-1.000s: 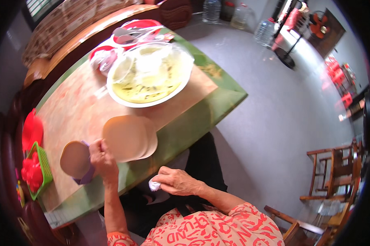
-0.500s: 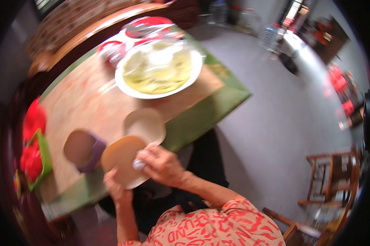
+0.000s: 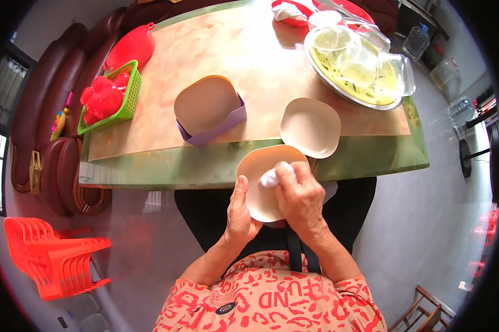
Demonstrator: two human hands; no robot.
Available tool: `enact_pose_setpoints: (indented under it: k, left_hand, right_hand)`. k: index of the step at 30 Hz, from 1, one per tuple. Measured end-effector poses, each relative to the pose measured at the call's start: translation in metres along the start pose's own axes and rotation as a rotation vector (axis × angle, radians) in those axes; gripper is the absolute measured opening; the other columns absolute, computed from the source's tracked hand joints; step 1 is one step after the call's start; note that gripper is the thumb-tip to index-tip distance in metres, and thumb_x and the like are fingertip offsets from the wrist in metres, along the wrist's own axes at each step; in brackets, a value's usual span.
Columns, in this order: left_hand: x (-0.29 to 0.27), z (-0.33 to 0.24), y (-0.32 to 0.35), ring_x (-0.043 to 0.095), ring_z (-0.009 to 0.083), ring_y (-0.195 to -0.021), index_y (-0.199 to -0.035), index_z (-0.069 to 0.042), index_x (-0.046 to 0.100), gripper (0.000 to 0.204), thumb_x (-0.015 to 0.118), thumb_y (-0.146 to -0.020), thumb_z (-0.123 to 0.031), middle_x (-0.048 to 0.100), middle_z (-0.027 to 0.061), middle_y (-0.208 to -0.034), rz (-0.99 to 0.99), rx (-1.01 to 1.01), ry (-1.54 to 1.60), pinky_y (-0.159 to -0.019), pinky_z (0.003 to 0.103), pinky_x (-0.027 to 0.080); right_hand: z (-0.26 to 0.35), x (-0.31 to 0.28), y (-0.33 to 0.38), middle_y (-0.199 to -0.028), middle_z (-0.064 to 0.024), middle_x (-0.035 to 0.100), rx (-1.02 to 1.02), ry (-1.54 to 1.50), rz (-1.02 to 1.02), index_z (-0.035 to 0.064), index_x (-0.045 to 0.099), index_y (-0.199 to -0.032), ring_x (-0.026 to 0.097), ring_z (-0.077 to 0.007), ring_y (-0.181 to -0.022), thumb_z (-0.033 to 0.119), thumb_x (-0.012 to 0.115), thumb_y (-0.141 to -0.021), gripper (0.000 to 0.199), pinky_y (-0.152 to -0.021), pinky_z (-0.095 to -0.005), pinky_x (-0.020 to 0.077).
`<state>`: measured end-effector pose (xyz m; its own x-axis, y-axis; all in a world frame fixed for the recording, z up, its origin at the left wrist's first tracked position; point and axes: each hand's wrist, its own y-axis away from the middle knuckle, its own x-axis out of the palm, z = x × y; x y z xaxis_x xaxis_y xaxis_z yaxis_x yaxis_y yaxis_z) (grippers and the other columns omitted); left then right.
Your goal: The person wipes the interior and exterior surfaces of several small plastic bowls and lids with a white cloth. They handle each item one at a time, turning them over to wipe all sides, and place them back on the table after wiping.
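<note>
At the table's near edge, a square-rounded cream plate (image 3: 255, 166) with an orange rim is tilted toward me. My left hand (image 3: 240, 216) grips its lower left edge, the thumb along the rim. Against the plate's inner face my right hand (image 3: 300, 199) presses a bunched white cloth (image 3: 269, 178), pinched in the fingers. A second cream plate (image 3: 310, 127) lies on the table just beyond. To its left, similar plates (image 3: 205, 105) stand tilted in a purple holder (image 3: 219, 131); how many is hidden.
On the table's left are a green basket (image 3: 129, 99) of red cups and a red basin (image 3: 133, 47). A metal bowl (image 3: 365, 100) with a yellow strainer and clear cups sits far right. Stacked red stools (image 3: 56, 257) stand on the floor at left.
My view has swung, so the table now lies straight ahead and the bowl sits further right. The cloth has moved from the plate's right side further in on its face; both hands keep their hold.
</note>
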<state>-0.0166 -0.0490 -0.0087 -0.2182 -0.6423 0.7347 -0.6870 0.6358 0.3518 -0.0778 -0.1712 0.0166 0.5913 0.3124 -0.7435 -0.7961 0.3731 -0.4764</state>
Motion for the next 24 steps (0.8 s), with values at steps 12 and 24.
enact_pose_setpoints:
  k: [12, 24]
  left_hand:
    - [-0.01, 0.003, 0.014, 0.05, 0.0227, -0.123, -0.133, -0.011, 0.045, 0.056, 0.027, -0.102, -0.053, 0.052, 0.0073, -0.131, 0.268, -0.019, 0.29, -0.107, 0.04, 0.039]
    - [0.015, 0.003, 0.023, 0.036, 0.0201, -0.136, -0.151, -0.009, 0.019, 0.063, 0.047, -0.101, -0.036, 0.035, 0.0087, -0.147, 0.13, 0.191, -0.192, -0.113, 0.037, 0.03]
  right_hand:
    - [0.026, 0.007, 0.008, -0.115, -0.0184, 0.054, -0.135, -0.313, 0.211, 0.0025, 0.062, -0.116, 0.057, -0.0353, -0.102, 0.007, 0.066, -0.082, 0.035, -0.083, -0.0404, 0.0516]
    - [0.005, 0.016, -0.006, -0.112, -0.0148, 0.058, -0.043, -0.117, -0.005, 0.0032, 0.063, -0.103, 0.059, -0.0323, -0.1, 0.007, 0.066, -0.074, 0.029, -0.074, -0.0382, 0.0558]
